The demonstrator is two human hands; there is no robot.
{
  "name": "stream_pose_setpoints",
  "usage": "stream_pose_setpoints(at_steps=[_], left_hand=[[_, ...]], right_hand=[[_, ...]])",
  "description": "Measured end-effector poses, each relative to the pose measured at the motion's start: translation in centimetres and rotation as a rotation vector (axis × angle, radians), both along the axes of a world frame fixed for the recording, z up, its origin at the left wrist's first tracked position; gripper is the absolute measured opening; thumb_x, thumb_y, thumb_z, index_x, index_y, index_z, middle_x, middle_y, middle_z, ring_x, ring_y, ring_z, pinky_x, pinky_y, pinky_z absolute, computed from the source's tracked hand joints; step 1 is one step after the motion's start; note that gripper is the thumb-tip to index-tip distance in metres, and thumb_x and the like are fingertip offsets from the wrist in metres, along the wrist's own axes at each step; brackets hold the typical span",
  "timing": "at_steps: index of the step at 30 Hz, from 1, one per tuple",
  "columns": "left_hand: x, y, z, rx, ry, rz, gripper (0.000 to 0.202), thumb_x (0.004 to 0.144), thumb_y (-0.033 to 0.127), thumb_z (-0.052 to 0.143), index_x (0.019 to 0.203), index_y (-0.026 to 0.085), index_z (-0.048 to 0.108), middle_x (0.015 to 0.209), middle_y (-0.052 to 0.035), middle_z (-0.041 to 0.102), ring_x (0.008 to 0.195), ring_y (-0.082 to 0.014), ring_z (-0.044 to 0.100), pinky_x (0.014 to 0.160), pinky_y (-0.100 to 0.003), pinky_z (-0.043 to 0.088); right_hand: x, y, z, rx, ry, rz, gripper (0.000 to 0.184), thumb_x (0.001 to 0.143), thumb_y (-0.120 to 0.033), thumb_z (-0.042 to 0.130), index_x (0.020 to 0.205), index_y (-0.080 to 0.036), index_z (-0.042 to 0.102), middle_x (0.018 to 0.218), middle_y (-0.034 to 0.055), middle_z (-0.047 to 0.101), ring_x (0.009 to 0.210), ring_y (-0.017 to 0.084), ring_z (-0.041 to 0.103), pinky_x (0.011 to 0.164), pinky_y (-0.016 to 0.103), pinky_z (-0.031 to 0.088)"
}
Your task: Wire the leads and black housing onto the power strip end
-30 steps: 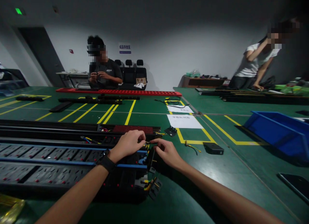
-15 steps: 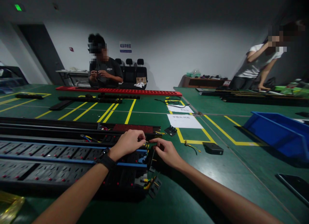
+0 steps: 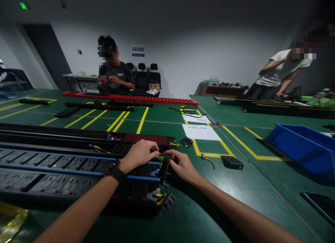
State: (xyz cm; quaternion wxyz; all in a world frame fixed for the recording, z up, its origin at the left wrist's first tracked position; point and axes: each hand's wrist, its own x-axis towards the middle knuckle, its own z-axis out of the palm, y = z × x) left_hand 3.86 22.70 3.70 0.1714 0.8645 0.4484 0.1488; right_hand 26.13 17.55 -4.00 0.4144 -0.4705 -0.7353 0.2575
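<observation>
Several long black power strips lie side by side at the left. Nearest is a strip with a black edge (image 3: 52,182); behind it runs a blue-edged strip (image 3: 91,165). My left hand (image 3: 141,154), with a black watch (image 3: 115,169) on its wrist, rests over the blue-edged strip's right end, its thumb and fingers closed by short yellow wires (image 3: 161,159). Fingertips almost meeting it, my right hand (image 3: 183,166) is curled beside a thin plate or rod (image 3: 165,171). What either pinches is too small to tell. A dark end cap (image 3: 168,203) hangs on wires from the near strip's end.
On the green table (image 3: 209,201) are a small black part (image 3: 185,142), a yellow wire piece (image 3: 210,160), a black box (image 3: 232,162), paper sheets (image 3: 201,132), a blue bin (image 3: 303,148) and a phone (image 3: 320,204). Across it, one person (image 3: 116,75) sits and another (image 3: 281,68) leans over.
The view has shifted slightly. Both hands stay at the blue-edged strip's end with nearly the same grip. The standing person's raised arm has come down a little.
</observation>
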Motion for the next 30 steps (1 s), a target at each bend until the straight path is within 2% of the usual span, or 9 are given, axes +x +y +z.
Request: stream_pose_setpoints(at_steps=[5, 9, 18, 25, 30], left_hand=[[0.13, -0.39, 0.42, 0.012, 0.023, 0.035, 0.026, 0.092, 0.038, 0.068, 0.105, 0.021, 0.084, 0.096, -0.0069, 0.085, 0.087, -0.0234, 0.077, 0.074, -0.03, 0.05], [0.2, -0.64, 0.4, 0.092, 0.106, 0.05, 0.023, 0.095, 0.036, 0.067, 0.102, 0.023, 0.084, 0.094, -0.006, 0.084, 0.086, -0.0244, 0.077, 0.073, -0.03, 0.05], [0.26, -0.68, 0.43, 0.092, 0.054, -0.046, 0.022, 0.098, 0.031, 0.064, 0.099, 0.021, 0.084, 0.09, -0.0063, 0.084, 0.08, -0.0217, 0.076, 0.069, -0.028, 0.048], [0.15, -0.42, -0.14, 0.035, -0.053, -0.118, 0.021, 0.093, 0.02, 0.062, 0.103, 0.02, 0.081, 0.091, -0.0057, 0.084, 0.078, -0.0187, 0.075, 0.068, -0.025, 0.046], [0.14, -0.5, -0.07, 0.039, -0.045, -0.125, 0.019, 0.091, 0.018, 0.062, 0.1, 0.02, 0.078, 0.088, -0.0042, 0.082, 0.075, -0.0177, 0.072, 0.065, -0.025, 0.043]], right_hand=[[-0.04, -0.09, -0.03, -0.006, -0.008, 0.002, 0.034, 0.089, -0.02, 0.056, 0.117, -0.018, 0.076, 0.072, -0.0026, 0.059, 0.065, 0.017, 0.055, 0.065, 0.029, 0.04], [-0.07, -0.16, -0.01, 0.003, -0.036, 0.013, 0.036, 0.089, -0.017, 0.056, 0.12, -0.019, 0.074, 0.075, -0.0018, 0.061, 0.069, 0.018, 0.058, 0.068, 0.029, 0.04], [-0.17, -0.33, 0.09, 0.013, -0.093, 0.031, 0.042, 0.088, -0.012, 0.056, 0.126, -0.02, 0.071, 0.081, 0.0, 0.065, 0.073, 0.019, 0.06, 0.072, 0.029, 0.041], [-0.07, -0.6, 0.64, 0.018, -0.127, 0.076, 0.045, 0.088, -0.01, 0.056, 0.129, -0.021, 0.07, 0.083, 0.0, 0.067, 0.073, 0.018, 0.059, 0.07, 0.028, 0.04], [-0.12, -0.66, 0.75, 0.003, -0.166, 0.077, 0.05, 0.085, -0.008, 0.056, 0.131, -0.022, 0.068, 0.085, 0.0003, 0.068, 0.073, 0.018, 0.06, 0.07, 0.027, 0.039]])
